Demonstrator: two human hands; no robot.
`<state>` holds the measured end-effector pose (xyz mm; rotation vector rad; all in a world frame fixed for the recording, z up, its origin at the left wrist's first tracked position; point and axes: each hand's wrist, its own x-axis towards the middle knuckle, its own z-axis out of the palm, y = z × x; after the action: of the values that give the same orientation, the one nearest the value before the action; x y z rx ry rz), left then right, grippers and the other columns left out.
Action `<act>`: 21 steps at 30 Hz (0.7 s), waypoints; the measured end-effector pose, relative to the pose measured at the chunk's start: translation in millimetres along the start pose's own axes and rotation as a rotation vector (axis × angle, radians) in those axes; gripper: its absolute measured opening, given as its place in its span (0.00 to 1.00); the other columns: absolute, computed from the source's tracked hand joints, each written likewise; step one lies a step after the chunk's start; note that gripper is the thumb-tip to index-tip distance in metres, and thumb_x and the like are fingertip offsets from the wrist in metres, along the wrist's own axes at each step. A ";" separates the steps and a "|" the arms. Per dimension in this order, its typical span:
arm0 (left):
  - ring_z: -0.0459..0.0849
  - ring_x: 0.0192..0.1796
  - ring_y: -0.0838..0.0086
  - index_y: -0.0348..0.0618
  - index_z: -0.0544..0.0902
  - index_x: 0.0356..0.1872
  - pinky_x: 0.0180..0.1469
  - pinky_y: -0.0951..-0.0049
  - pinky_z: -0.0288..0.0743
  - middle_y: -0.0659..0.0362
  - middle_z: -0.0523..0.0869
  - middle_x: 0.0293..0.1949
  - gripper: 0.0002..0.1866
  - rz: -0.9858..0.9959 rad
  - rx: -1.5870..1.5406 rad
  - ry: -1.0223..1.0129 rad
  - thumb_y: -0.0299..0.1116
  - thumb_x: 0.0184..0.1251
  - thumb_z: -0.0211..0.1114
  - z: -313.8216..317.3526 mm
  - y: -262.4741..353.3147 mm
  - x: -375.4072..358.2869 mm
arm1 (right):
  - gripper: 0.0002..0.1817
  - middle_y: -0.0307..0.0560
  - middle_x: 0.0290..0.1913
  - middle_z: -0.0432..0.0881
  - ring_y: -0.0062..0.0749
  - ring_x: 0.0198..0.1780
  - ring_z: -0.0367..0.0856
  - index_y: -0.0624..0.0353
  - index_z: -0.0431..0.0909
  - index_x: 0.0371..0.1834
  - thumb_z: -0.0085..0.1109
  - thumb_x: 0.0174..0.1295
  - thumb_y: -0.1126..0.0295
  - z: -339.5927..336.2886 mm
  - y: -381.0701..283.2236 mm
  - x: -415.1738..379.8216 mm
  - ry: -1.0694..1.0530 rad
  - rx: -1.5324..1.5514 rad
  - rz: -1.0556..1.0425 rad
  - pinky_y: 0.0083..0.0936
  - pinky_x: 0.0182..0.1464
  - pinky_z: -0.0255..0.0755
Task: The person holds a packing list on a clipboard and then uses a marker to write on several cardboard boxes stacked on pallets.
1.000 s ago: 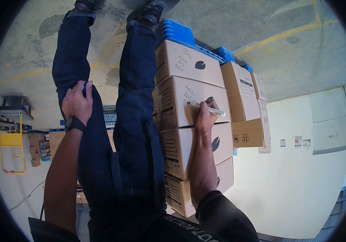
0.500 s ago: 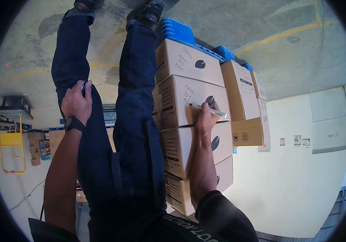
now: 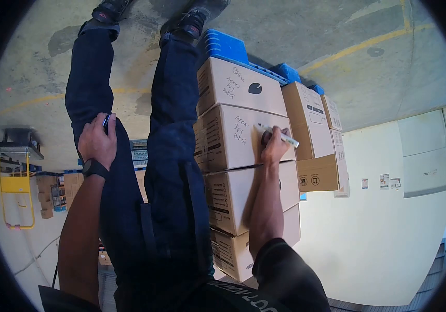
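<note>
- Head view: the picture is turned over, so the person's feet and the concrete floor (image 3: 295, 31) lie at the top and the torso at the bottom.
- The right hand (image 3: 276, 146) rests against the face of a cardboard box (image 3: 233, 151), the second one up from the floor in a stack of four.
- Its fingers are clamped round a white marker (image 3: 277, 135); the marker's dark tip points at the box face, just beside a dark leaf-shaped logo that the hand partly covers.
- On that box, handwritten lines (image 3: 240, 130) stand on the side of the marker tip towards the person's legs.
- The neighbouring box nearer the floor (image 3: 243, 86) carries similar handwriting and the same logo; it sits on a blue pallet (image 3: 226, 46).
- Further cartons (image 3: 311, 125) stand against the marked box on the side away from the legs.
- The left hand (image 3: 97, 140) lies on the person's thigh, well apart from the marked box, fingers curled round a small dark thing with a blue edge (image 3: 106, 121); what it is cannot be told.
- A black watch (image 3: 94, 168) sits on that wrist.
- A yellow hand trolley (image 3: 14, 187) stands far beyond the left arm.
</note>
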<state>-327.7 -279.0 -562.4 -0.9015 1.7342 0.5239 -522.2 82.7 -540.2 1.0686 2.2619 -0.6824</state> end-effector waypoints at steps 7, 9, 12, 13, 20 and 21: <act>0.80 0.35 0.57 0.47 0.80 0.37 0.37 0.59 0.74 0.54 0.84 0.32 0.16 0.022 0.007 0.048 0.47 0.68 0.52 8.7 -7.5 0.0 | 0.14 0.33 0.18 0.66 0.14 0.19 0.63 0.54 0.63 0.21 0.58 0.59 0.70 -3.9 35.0 38.7 -0.117 -0.162 -0.073 0.14 0.20 0.60; 0.81 0.35 0.57 0.47 0.80 0.38 0.37 0.59 0.74 0.53 0.84 0.32 0.16 0.025 0.008 0.050 0.47 0.68 0.52 8.8 -6.4 -0.5 | 0.15 0.33 0.18 0.66 0.14 0.19 0.63 0.54 0.63 0.20 0.59 0.60 0.69 -5.4 37.3 38.9 -0.157 -0.201 -0.135 0.14 0.21 0.60; 0.81 0.36 0.56 0.47 0.80 0.39 0.38 0.59 0.74 0.52 0.84 0.31 0.16 0.020 0.004 0.043 0.48 0.68 0.52 8.6 -5.6 -0.5 | 0.15 0.34 0.18 0.68 0.15 0.21 0.63 0.55 0.63 0.18 0.59 0.58 0.71 1.6 28.7 33.1 -0.151 -0.190 -0.102 0.16 0.23 0.61; 0.81 0.36 0.56 0.47 0.80 0.39 0.38 0.59 0.74 0.51 0.84 0.32 0.16 0.013 0.001 0.035 0.48 0.68 0.52 9.1 -5.6 -0.5 | 0.15 0.36 0.18 0.69 0.16 0.21 0.63 0.57 0.63 0.17 0.58 0.57 0.72 4.4 24.9 30.9 -0.159 -0.158 -0.081 0.17 0.25 0.61; 0.80 0.39 0.56 0.46 0.79 0.42 0.39 0.59 0.73 0.51 0.84 0.34 0.19 0.019 -0.004 0.029 0.51 0.69 0.50 14.2 -8.8 -0.5 | 0.15 0.34 0.18 0.67 0.15 0.22 0.63 0.57 0.63 0.17 0.58 0.56 0.72 -0.9 33.4 34.9 -0.159 -0.202 -0.110 0.17 0.25 0.60; 0.81 0.38 0.56 0.46 0.80 0.41 0.39 0.59 0.73 0.51 0.84 0.33 0.18 0.025 0.003 0.041 0.50 0.69 0.51 13.4 -7.9 -0.8 | 0.15 0.34 0.18 0.67 0.15 0.22 0.63 0.57 0.63 0.17 0.58 0.56 0.72 -2.9 32.5 34.2 -0.159 -0.202 -0.109 0.17 0.25 0.60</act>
<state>-313.3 -274.0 -565.5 -0.8949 1.7846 0.5218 -515.3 120.8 -567.3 0.7726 2.2084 -0.5477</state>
